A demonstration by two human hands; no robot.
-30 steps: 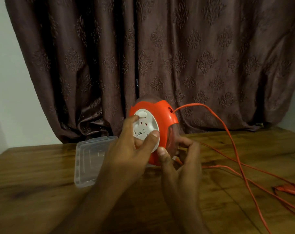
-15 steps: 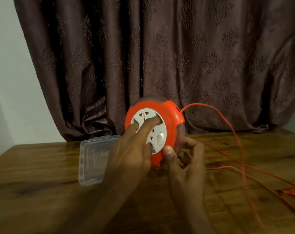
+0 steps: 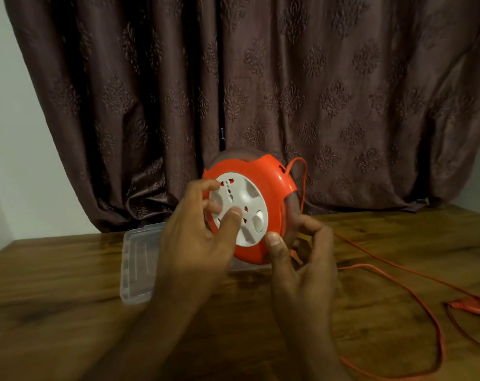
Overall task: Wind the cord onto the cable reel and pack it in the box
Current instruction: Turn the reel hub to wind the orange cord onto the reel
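Cable reel (image 3: 249, 207) is standing on edge at centre frame, orange housing with the white socket disc (image 3: 240, 210) facing the camera, its lower rim close over or on the surface; contact is hidden by the hands.

Left hand (image 3: 197, 237) is reaching onto the disc, thumb tip and fingertips pressing into the moulded recesses, a loose curled grip on the disc rather than a closed fist. Judgement: the fingers are sitting there to crank the disc and draw cord in.

Right hand (image 3: 302, 257) is pinching the reel's lower right rim, thumb on the orange front, fingers curling round the back, gripping the housing. Judgement: this is steadying the body so only the disc turns.

Cord (image 3: 398, 279) is leaving the reel's upper right side, arching down behind it, then trailing in loose loops across the right of the frame. Its plug (image 3: 472, 307) is lying near the right edge. Much cord is still out; winding looks well short of done.

Box (image 3: 139, 265), clear plastic, is lying left of centre just beside the reel, partly behind the left hand. Nothing can be seen inside it.

Surface (image 3: 54, 312) is dark glossy wood. Behind, a brown patterned curtain (image 3: 288, 92) is filling most of the upper frame; pale wall (image 3: 10, 147) is showing at the left.
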